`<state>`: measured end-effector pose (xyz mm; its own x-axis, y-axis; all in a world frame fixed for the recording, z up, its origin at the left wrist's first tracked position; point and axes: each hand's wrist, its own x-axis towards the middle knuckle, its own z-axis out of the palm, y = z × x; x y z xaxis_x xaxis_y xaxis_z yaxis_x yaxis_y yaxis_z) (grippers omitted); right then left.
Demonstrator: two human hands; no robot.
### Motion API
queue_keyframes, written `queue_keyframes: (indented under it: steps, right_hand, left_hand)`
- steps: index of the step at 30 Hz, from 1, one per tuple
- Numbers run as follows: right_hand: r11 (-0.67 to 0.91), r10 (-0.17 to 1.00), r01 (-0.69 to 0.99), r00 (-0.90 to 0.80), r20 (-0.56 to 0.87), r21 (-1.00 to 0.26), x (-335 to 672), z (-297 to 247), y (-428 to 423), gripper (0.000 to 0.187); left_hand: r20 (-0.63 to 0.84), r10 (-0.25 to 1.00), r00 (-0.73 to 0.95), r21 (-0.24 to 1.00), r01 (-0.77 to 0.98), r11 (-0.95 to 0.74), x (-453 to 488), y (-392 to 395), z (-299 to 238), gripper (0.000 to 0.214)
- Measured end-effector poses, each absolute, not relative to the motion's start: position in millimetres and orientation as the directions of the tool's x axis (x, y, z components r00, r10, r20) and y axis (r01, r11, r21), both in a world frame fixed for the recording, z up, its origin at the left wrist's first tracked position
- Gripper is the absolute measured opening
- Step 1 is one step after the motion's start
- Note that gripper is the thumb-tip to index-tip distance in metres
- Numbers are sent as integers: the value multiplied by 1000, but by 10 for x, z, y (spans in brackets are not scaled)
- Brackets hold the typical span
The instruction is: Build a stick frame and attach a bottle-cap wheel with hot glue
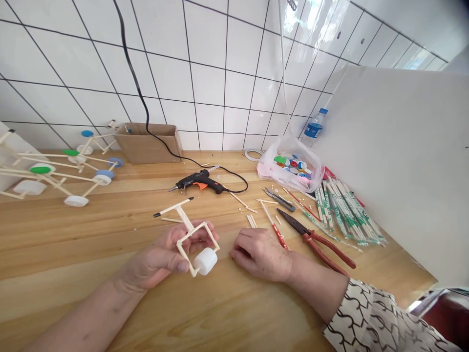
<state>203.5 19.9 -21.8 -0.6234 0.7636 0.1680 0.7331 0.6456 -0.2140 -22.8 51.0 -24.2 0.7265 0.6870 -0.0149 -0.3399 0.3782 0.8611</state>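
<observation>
My left hand point(161, 256) is closed on a small frame of wooden sticks point(190, 232), raised over the table. At the frame's near end a white bottle cap point(205, 261) sits between the two side sticks like a wheel. A short stem at the far end carries a crossbar point(173, 208) with black tips. To the right, my right hand point(262, 254) rests on the wood with its fingers curled in; nothing shows in it, though the fingertips are partly hidden. Beside it lie a red-wrapped stick point(279, 235) and red-handled pliers point(317, 239).
Behind my hands lies a black glue gun point(200, 181), its cord near a cardboard box point(148, 144). Stick-and-cap models point(69, 168) stand at left. At right are snips point(280, 199), a bag of bottle caps point(289, 164), wrapped chopsticks point(348, 210) and a water bottle point(315, 126).
</observation>
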Motion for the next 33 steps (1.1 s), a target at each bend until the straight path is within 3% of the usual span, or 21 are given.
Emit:
queue_keyframes:
  steps: [33]
  right_hand:
    - [680, 733, 701, -661, 161, -215, 2063, -194, 235, 19]
  left_hand:
    - [-74, 661, 747, 871, -275, 408, -269, 536, -289, 66]
